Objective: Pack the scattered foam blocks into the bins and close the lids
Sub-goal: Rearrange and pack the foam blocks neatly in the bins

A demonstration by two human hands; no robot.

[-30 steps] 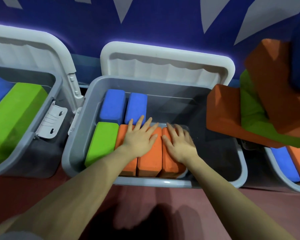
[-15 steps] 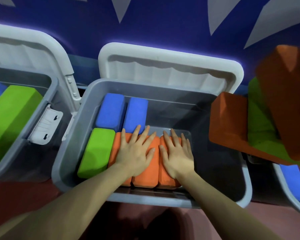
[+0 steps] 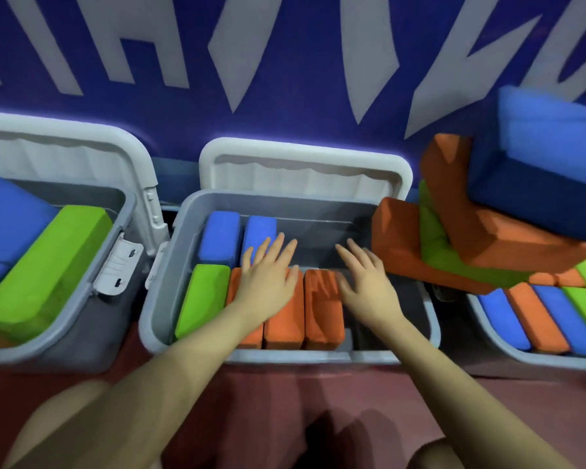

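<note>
The middle grey bin (image 3: 156,299) stands open, its white lid (image 3: 305,167) upright behind it. Inside lie two blue blocks (image 3: 220,238), a green block (image 3: 202,299) and three orange blocks (image 3: 322,309) side by side. My left hand (image 3: 268,275) is flat with straight fingers over the orange blocks, fingertips near the right blue block. My right hand (image 3: 366,279) hovers with spread fingers over the bin's bare right half, just right of the orange blocks. Neither hand holds anything.
A left bin (image 3: 82,319) holds large green (image 3: 44,265) and blue blocks. A right bin (image 3: 508,353) is packed with coloured blocks. A loose pile of orange (image 3: 396,242), green and blue (image 3: 548,157) blocks leans over it. Red floor lies in front.
Both hands have lifted off the orange blocks and moved forward and apart; the right hand has shifted right. The camera has tilted, showing more of the right bin and pile.
</note>
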